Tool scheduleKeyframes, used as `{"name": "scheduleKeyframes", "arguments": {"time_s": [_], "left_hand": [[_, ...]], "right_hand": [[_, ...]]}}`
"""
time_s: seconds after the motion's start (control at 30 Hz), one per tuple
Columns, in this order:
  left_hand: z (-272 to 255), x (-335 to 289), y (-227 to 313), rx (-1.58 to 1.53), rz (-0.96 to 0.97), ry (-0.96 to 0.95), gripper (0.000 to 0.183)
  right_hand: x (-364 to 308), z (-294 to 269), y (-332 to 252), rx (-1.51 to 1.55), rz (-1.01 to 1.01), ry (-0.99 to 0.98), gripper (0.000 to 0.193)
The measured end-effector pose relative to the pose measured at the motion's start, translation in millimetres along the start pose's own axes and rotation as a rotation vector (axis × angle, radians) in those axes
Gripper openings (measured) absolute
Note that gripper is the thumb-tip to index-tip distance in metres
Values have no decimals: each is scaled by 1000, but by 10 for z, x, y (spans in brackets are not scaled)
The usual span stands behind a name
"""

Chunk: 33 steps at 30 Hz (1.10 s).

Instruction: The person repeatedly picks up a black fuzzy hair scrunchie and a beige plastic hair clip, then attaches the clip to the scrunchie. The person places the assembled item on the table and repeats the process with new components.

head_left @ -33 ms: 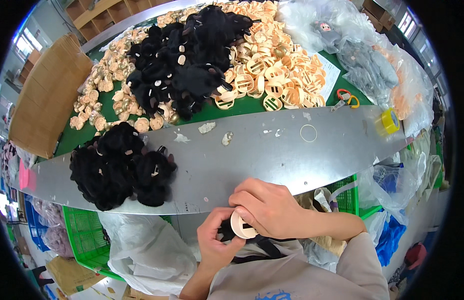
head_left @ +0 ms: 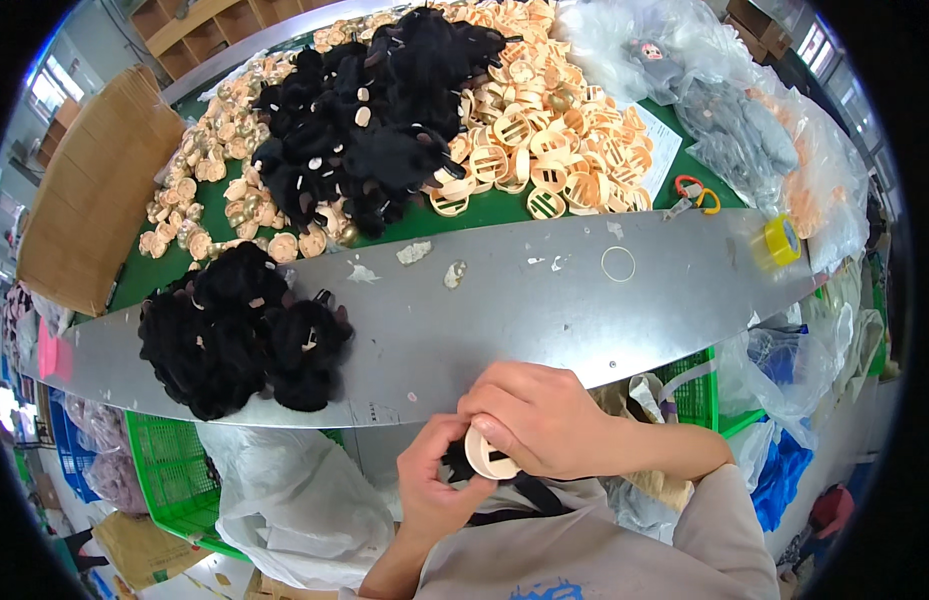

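Close to my body, in front of the table edge, both hands are closed together on one round cream plastic piece (head_left: 478,462) with dark slots across its face. My left hand (head_left: 429,485) grips it from the left, fingers and thumb curled round its side. Over its top and right side my right hand (head_left: 539,418) is wrapped, thumb pressed near the rim. A bit of black plush (head_left: 454,460) shows between my left fingers and the piece; the rest of it is hidden by the hands.
Black plush pieces (head_left: 219,335) lie in a pile on the grey tabletop (head_left: 464,330) at left. Behind are more black plush (head_left: 384,140), slotted cream rings (head_left: 574,150) and cream cups (head_left: 194,200). Orange-handled scissors (head_left: 696,193) and yellow tape (head_left: 781,240) sit at right; a green crate (head_left: 169,480) stands below left.
The round cream piece has shifted very slightly to the right between my fingers, and its slotted face is turned a little. Both hands keep their hold.
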<state>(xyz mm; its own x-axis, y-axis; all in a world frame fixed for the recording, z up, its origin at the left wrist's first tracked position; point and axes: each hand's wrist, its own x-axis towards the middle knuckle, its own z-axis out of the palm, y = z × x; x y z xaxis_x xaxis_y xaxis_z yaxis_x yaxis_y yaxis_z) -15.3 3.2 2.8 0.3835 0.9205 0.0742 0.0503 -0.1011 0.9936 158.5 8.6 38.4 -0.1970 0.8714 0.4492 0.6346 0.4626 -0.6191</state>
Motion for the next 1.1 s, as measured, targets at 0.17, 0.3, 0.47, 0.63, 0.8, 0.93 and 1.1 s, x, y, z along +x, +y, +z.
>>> {"name": "scheduleKeyframes", "arguments": {"time_s": [0.17, 0.3, 0.47, 0.63, 0.8, 0.93, 1.1], "left_hand": [[177, -16, 97, 228, 169, 77, 35], [218, 22, 159, 295, 190, 141, 34], [191, -8, 81, 334, 215, 88, 37], [172, 76, 77, 297, 209, 57, 41], [189, 198, -74, 114, 40, 293, 44], [-7, 144, -331, 191, -198, 112, 20], [144, 168, -165, -640, -270, 236, 14]], "right_hand": [[71, -80, -39, 62, -51, 55, 24], [142, 7, 19, 197, -22, 87, 25], [49, 121, 129, 384, 106, 0, 35], [-7, 89, 132, 573, 332, -11, 42], [-89, 115, 245, 688, 540, -158, 36], [-162, 90, 209, 689, 552, -82, 35], [-275, 91, 156, 623, 625, -18, 38]]}}
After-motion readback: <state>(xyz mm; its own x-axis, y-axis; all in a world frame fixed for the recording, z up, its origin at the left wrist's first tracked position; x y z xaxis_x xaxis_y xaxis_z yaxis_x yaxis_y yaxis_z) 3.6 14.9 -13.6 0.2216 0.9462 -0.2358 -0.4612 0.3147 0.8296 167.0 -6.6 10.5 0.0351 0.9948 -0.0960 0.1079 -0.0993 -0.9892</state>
